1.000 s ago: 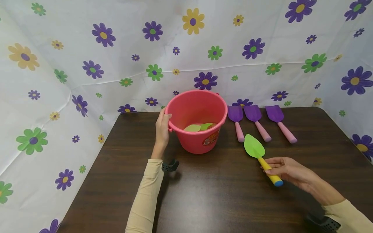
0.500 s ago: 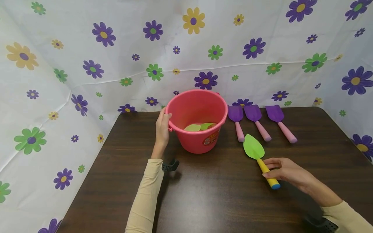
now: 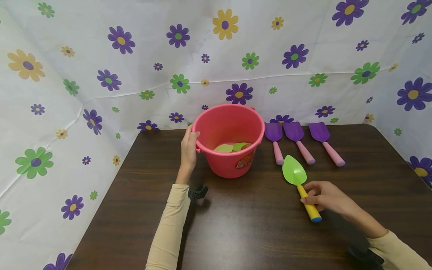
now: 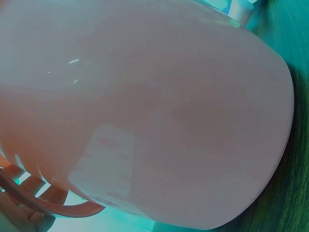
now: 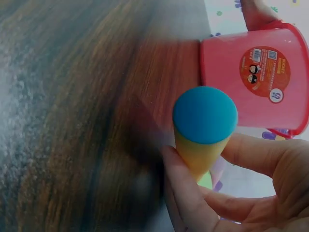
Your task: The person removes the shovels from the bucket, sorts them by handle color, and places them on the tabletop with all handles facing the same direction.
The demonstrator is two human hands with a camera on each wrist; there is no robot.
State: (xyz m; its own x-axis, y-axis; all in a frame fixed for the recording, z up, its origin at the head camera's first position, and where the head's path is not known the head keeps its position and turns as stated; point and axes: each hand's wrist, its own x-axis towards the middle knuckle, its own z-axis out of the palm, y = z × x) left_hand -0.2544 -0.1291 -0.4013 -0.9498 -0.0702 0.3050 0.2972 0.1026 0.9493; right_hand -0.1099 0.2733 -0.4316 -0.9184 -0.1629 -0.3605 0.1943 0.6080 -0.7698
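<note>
Pinching the yellow handle of a green trowel (image 3: 296,175) between thumb and fingers, the right hand (image 3: 327,195) is close to the tool's middle, with the blue butt (image 5: 205,115) poking out on the person's side of the grip. The trowel's long axis runs away from the person and slants leftward, so the leaf-shaped blade lies ahead and a little left of the fingers. From this same hand, the pink bucket (image 3: 227,165) stands upright, further left and ahead, with its open mouth above the table (image 3: 243,228); the axis aims to the bucket's right, not at its opening.

Nearer to the bucket is the left hand (image 3: 189,148), which grips its left side at the rim, thumb over the edge. Inside, to the right of those fingers, lie green pieces (image 3: 224,148); only their tops show, and I cannot tell for sure what they are. Nor is it clear whether the trowel blade touches the wood.

Straight beyond the right hand lie three purple shovels with pink handles: a left one (image 3: 274,135), a middle one (image 3: 295,134) and a right one (image 3: 320,134). The left shovel's handle end sits just beside the trowel blade.
</note>
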